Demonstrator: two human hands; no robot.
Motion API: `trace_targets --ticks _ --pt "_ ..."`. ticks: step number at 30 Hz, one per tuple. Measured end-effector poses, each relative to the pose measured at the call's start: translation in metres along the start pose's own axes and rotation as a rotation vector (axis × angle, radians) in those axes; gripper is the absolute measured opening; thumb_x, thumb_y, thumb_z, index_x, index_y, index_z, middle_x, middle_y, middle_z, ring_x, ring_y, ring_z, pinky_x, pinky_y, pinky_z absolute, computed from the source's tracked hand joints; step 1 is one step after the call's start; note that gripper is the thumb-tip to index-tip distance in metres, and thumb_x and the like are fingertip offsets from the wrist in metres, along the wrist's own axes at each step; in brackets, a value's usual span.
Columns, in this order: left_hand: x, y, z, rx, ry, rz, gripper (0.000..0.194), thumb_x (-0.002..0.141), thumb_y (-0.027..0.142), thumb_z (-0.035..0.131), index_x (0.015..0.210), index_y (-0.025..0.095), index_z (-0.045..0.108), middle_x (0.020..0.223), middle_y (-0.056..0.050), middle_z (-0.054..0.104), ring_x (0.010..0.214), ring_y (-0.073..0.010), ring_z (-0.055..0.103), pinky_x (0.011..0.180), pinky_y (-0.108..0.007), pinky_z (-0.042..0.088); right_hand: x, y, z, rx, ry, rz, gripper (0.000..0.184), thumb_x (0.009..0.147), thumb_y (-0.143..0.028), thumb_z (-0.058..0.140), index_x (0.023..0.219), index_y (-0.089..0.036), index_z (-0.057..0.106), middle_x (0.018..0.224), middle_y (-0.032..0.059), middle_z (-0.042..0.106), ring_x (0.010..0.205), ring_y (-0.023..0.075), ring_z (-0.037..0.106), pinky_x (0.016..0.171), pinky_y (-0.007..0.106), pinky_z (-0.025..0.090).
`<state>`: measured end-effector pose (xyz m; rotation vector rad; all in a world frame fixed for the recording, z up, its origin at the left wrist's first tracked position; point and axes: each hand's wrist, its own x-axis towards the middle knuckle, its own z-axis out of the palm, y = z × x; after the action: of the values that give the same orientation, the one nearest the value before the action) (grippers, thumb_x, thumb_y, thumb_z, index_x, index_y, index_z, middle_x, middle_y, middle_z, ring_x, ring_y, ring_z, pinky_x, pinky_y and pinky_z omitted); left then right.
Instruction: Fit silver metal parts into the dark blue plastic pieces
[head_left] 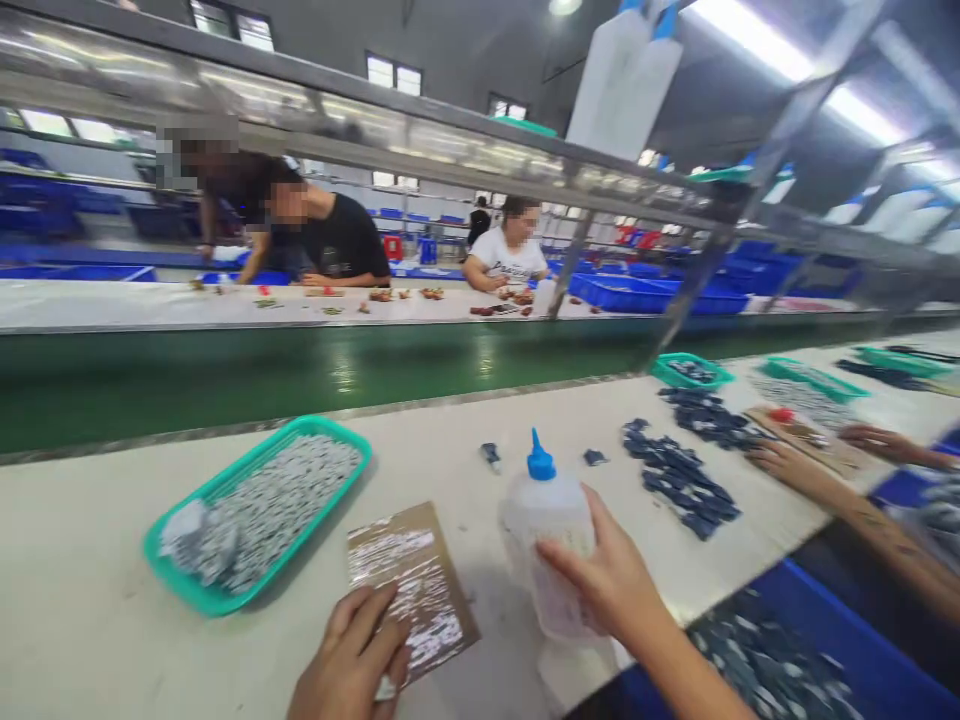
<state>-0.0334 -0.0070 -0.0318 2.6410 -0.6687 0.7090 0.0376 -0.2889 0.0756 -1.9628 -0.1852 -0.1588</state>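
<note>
My right hand (pixel 607 570) grips a translucent plastic squeeze bottle (pixel 551 510) with a blue nozzle, standing upright on the white bench (pixel 97 630). My left hand (pixel 349 655) lies at the near edge of a brown cardboard sheet (pixel 412 590) streaked with shiny glue. A small pale bit shows by its thumb, too unclear to name. Left of the sheet sits a teal tray (pixel 240 470) heaped with small silvery pieces. Dark blue flat pieces (pixel 682 480) lie in a loose pile right of the bottle.
A co-worker's forearms and hands (pixel 795 465) work at the right of the bench. A blue bin (pixel 772 670) of grey pieces stands at lower right. Behind the bench runs a green conveyor belt (pixel 300 385), with people and blue crates beyond it.
</note>
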Motion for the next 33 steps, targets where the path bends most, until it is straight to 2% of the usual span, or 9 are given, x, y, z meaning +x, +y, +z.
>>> trace_targets --ticks 2,5,8,12,15,18,21,25,33 --pt "0.001 0.003 -0.004 0.007 -0.041 -0.067 0.019 0.076 0.014 0.059 0.092 0.023 0.063 0.113 -0.007 0.061 0.102 -0.0262 0.056 0.077 -0.035 0.058 -0.007 -0.005 0.003 -0.187 -0.167 0.017 0.057 0.072 -0.050 0.067 0.118 -0.023 0.046 0.112 0.0039 0.060 0.101 0.0275 0.055 0.081 0.032 0.043" --pt "0.005 0.011 -0.012 0.011 -0.053 -0.140 0.018 0.077 0.012 0.055 0.091 0.022 0.061 0.111 -0.008 0.060 0.104 -0.0249 0.054 0.081 -0.036 0.057 -0.019 -0.008 0.012 -0.290 -0.323 0.009 0.056 0.075 -0.056 0.060 0.119 -0.026 0.044 0.113 0.0020 0.060 0.100 0.0253 0.056 0.081 0.030 0.045" --pt "0.006 0.017 -0.016 0.004 -0.039 -0.193 0.023 0.079 0.008 0.051 0.097 0.021 0.060 0.111 -0.009 0.059 0.107 -0.0252 0.053 0.084 -0.040 0.056 -0.026 -0.011 0.019 -0.339 -0.355 -0.006 0.060 0.073 -0.058 0.061 0.120 -0.025 0.043 0.114 0.0020 0.060 0.099 0.0249 0.057 0.080 0.028 0.046" --pt "0.008 0.020 -0.015 0.007 -0.053 -0.225 0.033 0.079 0.007 0.051 0.106 0.024 0.057 0.121 -0.008 0.056 0.116 -0.0306 0.047 0.069 -0.038 0.060 -0.027 -0.018 0.022 -0.368 -0.375 -0.011 0.060 0.074 -0.056 0.060 0.121 -0.023 0.043 0.117 0.0036 0.059 0.102 0.0258 0.056 0.081 0.028 0.047" --pt "0.012 0.024 -0.012 0.012 -0.097 -0.233 0.033 0.076 0.011 0.058 0.104 0.029 0.059 0.124 -0.004 0.056 0.119 -0.0346 0.044 0.065 -0.041 0.061 -0.027 -0.022 0.022 -0.364 -0.417 -0.014 0.059 0.074 -0.056 0.060 0.121 -0.024 0.044 0.120 0.0041 0.058 0.106 0.0263 0.054 0.084 0.030 0.046" --pt "0.015 0.027 -0.011 0.006 -0.126 -0.255 0.030 0.075 0.013 0.061 0.099 0.031 0.061 0.121 -0.003 0.059 0.117 -0.0324 0.048 0.070 -0.041 0.060 -0.028 -0.023 0.022 -0.382 -0.494 0.007 0.058 0.074 -0.054 0.061 0.122 -0.024 0.045 0.121 0.0040 0.057 0.108 0.0265 0.053 0.086 0.030 0.044" --pt "0.015 0.029 -0.012 0.001 -0.144 -0.282 0.024 0.074 0.013 0.063 0.094 0.025 0.062 0.119 -0.003 0.060 0.117 -0.0296 0.048 0.078 -0.040 0.059 -0.032 -0.029 0.022 -0.434 -0.557 0.048 0.052 0.073 -0.046 0.064 0.117 -0.024 0.050 0.114 0.0047 0.060 0.102 0.0274 0.056 0.082 0.030 0.046" --pt "0.016 0.029 -0.015 0.002 -0.177 -0.282 0.014 0.074 0.014 0.064 0.087 0.017 0.061 0.118 -0.006 0.061 0.118 -0.0299 0.048 0.084 -0.040 0.057 -0.037 -0.042 0.022 -0.526 -0.592 0.121 0.041 0.067 -0.032 0.064 0.106 -0.024 0.058 0.099 0.0043 0.066 0.089 0.0275 0.060 0.072 0.028 0.047" --pt "0.018 0.027 -0.020 0.001 -0.218 -0.281 0.017 0.075 0.018 0.065 0.091 0.014 0.061 0.119 -0.008 0.061 0.118 -0.0317 0.048 0.083 -0.042 0.057 -0.038 -0.043 0.025 -0.626 -0.673 0.154 0.044 0.060 -0.023 0.061 0.104 -0.024 0.059 0.097 0.0032 0.067 0.088 0.0265 0.060 0.074 0.027 0.046"
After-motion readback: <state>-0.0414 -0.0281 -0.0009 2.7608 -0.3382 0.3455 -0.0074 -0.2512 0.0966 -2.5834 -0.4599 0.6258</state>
